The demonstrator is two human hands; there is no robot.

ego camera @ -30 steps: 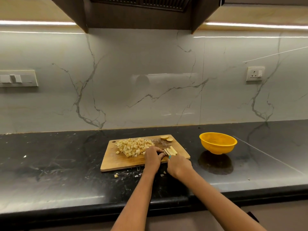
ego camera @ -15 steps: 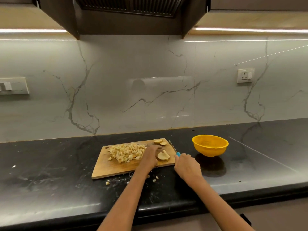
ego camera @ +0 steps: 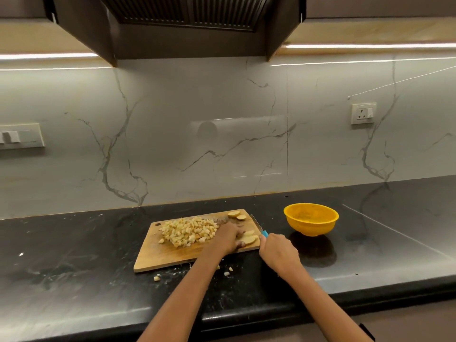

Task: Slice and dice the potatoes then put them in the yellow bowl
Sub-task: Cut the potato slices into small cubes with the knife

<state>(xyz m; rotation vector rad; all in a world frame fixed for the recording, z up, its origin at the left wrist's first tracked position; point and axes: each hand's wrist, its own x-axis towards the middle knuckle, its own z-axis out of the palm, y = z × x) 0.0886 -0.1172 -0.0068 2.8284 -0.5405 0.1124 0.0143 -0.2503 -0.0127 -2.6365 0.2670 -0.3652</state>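
Note:
A wooden cutting board (ego camera: 167, 257) lies on the black counter. A heap of diced potato (ego camera: 190, 230) covers its middle. My left hand (ego camera: 228, 236) rests on the board's right part with its fingers on potato slices (ego camera: 249, 239). Two more potato pieces (ego camera: 237, 215) lie at the board's far right corner. My right hand (ego camera: 277, 253) grips a knife (ego camera: 258, 225) with a blue handle, its blade pointing away just off the board's right edge. The yellow bowl (ego camera: 311, 219) stands to the right of the board, and I see nothing in it.
A few potato bits (ego camera: 157, 278) lie on the black counter (ego camera: 74, 255) in front of the board. The counter's front edge runs just below my forearms. A marble backsplash with a socket (ego camera: 363, 113) rises behind; a dark hood hangs overhead.
The knife has come away from the potato strips and now sits at the board's right edge. My left hand now covers flat slices instead of strips. The camera view shifted slightly.

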